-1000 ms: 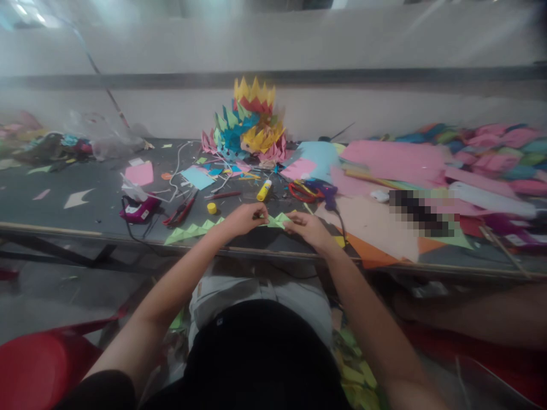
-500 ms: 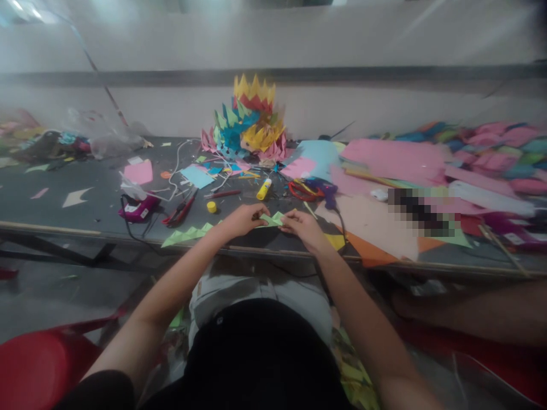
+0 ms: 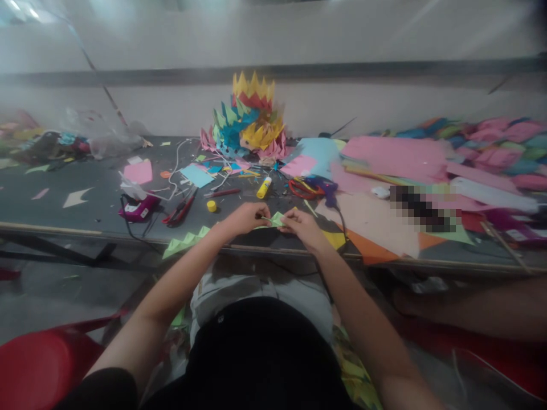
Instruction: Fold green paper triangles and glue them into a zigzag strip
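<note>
Near the front edge of the dark table, a light green folded paper strip (image 3: 277, 218) with pointed folds is pinched between my two hands. My left hand (image 3: 248, 217) has thumb and fingers closed on its left part. At its right end, the fingers of my right hand (image 3: 302, 226) press on the paper. The strip seems to run on under my left forearm, where a row of green folded points (image 3: 186, 241) lies at the table edge. Just beyond my hands are an uncapped yellow glue stick (image 3: 264, 188) and its yellow cap (image 3: 211, 206).
A colourful folded-paper crown shape (image 3: 250, 119) stands at the back. Red-handled pliers (image 3: 180, 208), a purple box-like device (image 3: 139, 208), scissors (image 3: 301, 189) and a purple glue gun (image 3: 329, 192) lie around. Paper sheets (image 3: 393, 159) cover the right side. A red stool (image 3: 47, 370) stands at lower left.
Both hands stay in nearly the same place on the green strip. The left fingers have shifted slightly, and the paper between the hands has tilted a little.
</note>
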{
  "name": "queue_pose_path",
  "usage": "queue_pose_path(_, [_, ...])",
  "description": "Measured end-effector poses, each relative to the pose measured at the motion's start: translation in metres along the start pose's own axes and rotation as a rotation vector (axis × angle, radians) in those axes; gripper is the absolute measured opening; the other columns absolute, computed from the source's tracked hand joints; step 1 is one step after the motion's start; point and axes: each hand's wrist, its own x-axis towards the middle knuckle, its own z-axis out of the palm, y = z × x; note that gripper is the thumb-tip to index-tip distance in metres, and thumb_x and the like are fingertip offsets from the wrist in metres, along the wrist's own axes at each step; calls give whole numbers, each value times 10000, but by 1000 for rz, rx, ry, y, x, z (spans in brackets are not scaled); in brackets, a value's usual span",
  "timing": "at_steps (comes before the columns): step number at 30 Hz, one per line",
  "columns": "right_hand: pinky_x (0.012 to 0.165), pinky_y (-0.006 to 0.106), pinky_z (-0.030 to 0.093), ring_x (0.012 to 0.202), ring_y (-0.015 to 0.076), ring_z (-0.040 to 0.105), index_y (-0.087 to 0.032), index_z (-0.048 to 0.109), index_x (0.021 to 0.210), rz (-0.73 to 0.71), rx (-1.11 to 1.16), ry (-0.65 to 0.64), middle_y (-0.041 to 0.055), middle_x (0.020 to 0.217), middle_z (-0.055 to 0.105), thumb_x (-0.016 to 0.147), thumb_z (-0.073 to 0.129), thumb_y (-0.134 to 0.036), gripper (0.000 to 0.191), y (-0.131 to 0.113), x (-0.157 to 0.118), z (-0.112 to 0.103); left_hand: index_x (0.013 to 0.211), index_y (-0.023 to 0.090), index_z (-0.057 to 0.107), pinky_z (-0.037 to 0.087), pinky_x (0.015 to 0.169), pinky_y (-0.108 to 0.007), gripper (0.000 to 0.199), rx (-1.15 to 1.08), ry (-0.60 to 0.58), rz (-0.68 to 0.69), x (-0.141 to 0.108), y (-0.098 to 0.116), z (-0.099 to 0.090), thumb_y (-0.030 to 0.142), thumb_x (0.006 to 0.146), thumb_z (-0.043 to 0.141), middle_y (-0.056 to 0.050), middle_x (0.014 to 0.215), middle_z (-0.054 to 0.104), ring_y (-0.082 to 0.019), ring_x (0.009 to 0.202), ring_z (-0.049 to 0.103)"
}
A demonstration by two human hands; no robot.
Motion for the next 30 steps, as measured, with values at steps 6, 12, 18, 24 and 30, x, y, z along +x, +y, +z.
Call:
queue_pose_path(6, [628, 239, 459, 622, 106, 575, -163, 603, 759, -127, -250, -132, -13, 680, 625, 653, 686, -416, 287, -4, -3, -4, 1036, 180, 513, 393, 651, -233, 340, 51, -72, 52, 0, 2, -2, 238, 718, 617, 26, 725, 642, -141, 704, 574])
queue_pose_path(12, [598, 226, 376, 647, 127, 552, -165, 676, 776, -234, -704, -236, -14, 684, 652, 719, 613, -338, 193, -20, -3, 1, 1017, 186, 478, 393, 808, -289, 316, 210, -77, 221, 2, 3, -1, 153, 721, 582, 25, 718, 646, -153, 763, 588])
queue_pose_path(18, [566, 210, 356, 611, 121, 555, -163, 701, 731, -280, -818, -70, -5, 649, 671, 714, 568, -219, 145, -21, -12, 12, 985, 178, 478, 366, 905, -327, 279, 259, -85, 250, 1, 9, -2, 172, 734, 597, 8, 735, 665, -165, 805, 612])
queue_pose_path(24, [544, 215, 380, 582, 132, 569, -173, 707, 736, -243, -793, 6, 0, 622, 676, 711, 554, -203, 158, -17, -12, 12, 1038, 187, 507, 242, 1042, -435, 266, 456, -26, 246, -3, 15, -1, 203, 782, 578, -15, 872, 686, -177, 902, 618])
queue_pose_path(30, [599, 262, 430, 620, 173, 609, -188, 701, 785, -213, -791, 121, 22, 648, 688, 716, 581, -269, 160, -16, -4, -8, 1057, 202, 571, 232, 1062, -429, 220, 558, 331, 375, -20, 33, 6, 245, 853, 502, -77, 1176, 602, -198, 1139, 504])
